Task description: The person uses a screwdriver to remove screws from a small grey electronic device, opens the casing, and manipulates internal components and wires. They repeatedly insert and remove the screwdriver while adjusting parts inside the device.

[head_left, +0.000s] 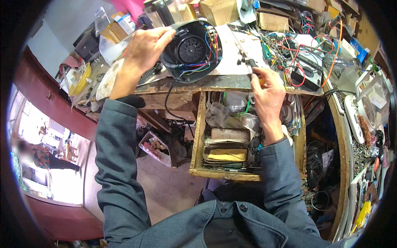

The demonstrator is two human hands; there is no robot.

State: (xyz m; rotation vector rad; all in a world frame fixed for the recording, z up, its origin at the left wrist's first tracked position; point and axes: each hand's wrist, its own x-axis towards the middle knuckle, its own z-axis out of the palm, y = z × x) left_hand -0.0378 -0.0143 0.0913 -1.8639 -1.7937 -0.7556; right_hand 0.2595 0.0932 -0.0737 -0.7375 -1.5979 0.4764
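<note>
My left hand (144, 47) grips the rim of an open black appliance base (191, 49), tilted up at the table's front edge. Inside it show a round vented black part and red, blue, yellow and green wires along the walls. A black cord (167, 99) hangs from it below the table edge. To the right, my right hand (269, 93) is closed around a slim tool with an amber handle (262, 80), held over the table's edge; its exact kind is hard to make out. The tool stays apart from the base. Small dark bits (240, 62) lie on the white sheet between them.
Below the worktable (231, 82) an open wooden drawer (227, 174) holds bags, packets and tools. Tangled wires and a green-handled screwdriver (266, 53) lie at the right. A yellow basket (82, 80) stands far left, a box (157, 151) on the floor. Another person (43, 155) is beyond a doorway.
</note>
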